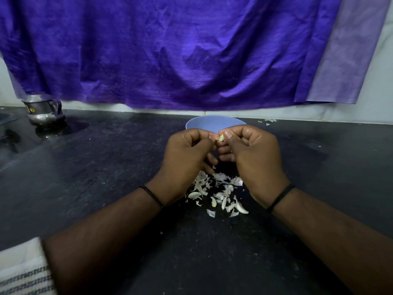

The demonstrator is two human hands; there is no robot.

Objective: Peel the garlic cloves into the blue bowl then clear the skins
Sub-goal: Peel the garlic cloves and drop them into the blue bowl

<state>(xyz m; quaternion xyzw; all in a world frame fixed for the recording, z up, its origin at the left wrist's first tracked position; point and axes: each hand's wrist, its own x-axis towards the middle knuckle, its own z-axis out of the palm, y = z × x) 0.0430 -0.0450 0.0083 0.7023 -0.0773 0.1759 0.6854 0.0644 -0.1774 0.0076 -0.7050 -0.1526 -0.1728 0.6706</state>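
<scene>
A dark counter (106,188) under a purple cloth (170,50). My left hand (187,158) and right hand (253,158), fingers curled, pinch one garlic clove (221,138) between them, just before the blue bowl (212,123), whose contents I cannot see. Skins (217,192) lie below.

purple cloth (170,50) hung along back wall | steel jug (43,111) far left on table (106,167) | patterned towel (23,271) at near-left corner
</scene>
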